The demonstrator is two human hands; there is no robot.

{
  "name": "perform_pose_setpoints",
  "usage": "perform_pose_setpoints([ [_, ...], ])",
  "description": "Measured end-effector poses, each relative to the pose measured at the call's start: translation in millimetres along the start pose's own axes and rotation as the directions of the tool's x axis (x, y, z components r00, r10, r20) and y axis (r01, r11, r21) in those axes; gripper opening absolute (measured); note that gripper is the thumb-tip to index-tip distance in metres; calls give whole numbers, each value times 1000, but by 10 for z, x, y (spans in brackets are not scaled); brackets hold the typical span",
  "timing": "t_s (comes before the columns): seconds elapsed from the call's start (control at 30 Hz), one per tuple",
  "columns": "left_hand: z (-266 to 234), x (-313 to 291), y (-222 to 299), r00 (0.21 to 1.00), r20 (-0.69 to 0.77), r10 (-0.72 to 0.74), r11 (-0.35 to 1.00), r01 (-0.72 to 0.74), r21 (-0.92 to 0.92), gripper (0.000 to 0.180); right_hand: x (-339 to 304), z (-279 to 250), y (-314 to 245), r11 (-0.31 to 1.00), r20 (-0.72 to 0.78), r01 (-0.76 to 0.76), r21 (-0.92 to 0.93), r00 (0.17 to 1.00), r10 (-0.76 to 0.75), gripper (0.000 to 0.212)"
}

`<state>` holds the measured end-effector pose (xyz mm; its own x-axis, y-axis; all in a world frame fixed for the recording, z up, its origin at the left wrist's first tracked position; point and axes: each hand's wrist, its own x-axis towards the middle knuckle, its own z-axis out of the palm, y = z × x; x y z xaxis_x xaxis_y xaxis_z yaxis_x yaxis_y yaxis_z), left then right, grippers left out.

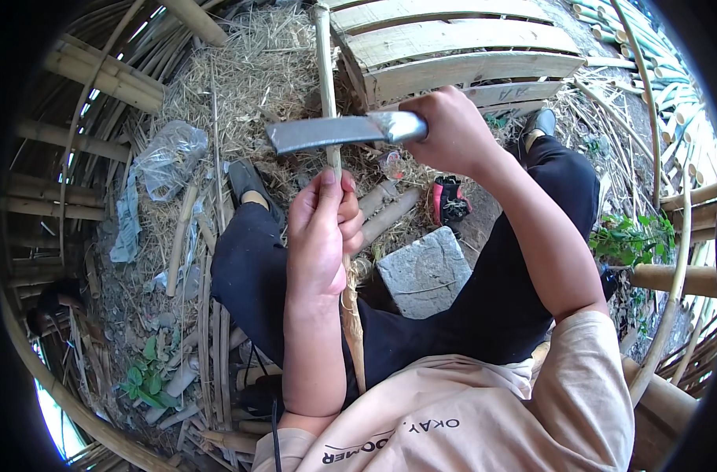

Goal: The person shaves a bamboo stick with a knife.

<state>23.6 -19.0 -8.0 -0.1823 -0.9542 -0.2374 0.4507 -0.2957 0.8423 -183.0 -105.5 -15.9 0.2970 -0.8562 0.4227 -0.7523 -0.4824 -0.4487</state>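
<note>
The left hand is wrapped snugly around a long, thin wooden stick, with the thumb lying along it. The stick sits in the middle between the person's knees, one end far up by the straw and the near end down by the tan shirt. That near part looks rough and peeled. The right hand is closed around the handle of a big gray knife. The blade points left and goes across the stick, just past the left hand; I cannot tell if it touches the wood. Far to the right is a wooden crate made of flat slats, with cut bamboo poles beyond it. A gray stone block lies between the legs, and a red and black thing is just past it. A crumpled clear plastic bag lies on the left.
</note>
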Motion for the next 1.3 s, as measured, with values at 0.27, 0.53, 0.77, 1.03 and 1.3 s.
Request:
perform_pose_setpoints([
  [0.27,-16,-2,17,1000,14,17,1000,-17,20,27,-49,99,-17,996,113,4,-92,994,7,16],
  [0.53,27,-66,12,999,-31,30,998,-28,62,28,49,169,2,987,-53,-8,-161,999,0,13],
  [0.77,29,-83,56,997,-41,59,995,-55,89,28,155,171,21,971,-65,23,-238,997,-40,15],
  [1.03,-21,-210,10,999,36,20,1000,-20,-2,26,375,-400,395,988,-522,3,-152,849,-83,22],
  [1.3,-21,-111,34,999,53,7,1000,-6,-22,27,45,-1,13,997,41,67,-39,997,-65,24],
])
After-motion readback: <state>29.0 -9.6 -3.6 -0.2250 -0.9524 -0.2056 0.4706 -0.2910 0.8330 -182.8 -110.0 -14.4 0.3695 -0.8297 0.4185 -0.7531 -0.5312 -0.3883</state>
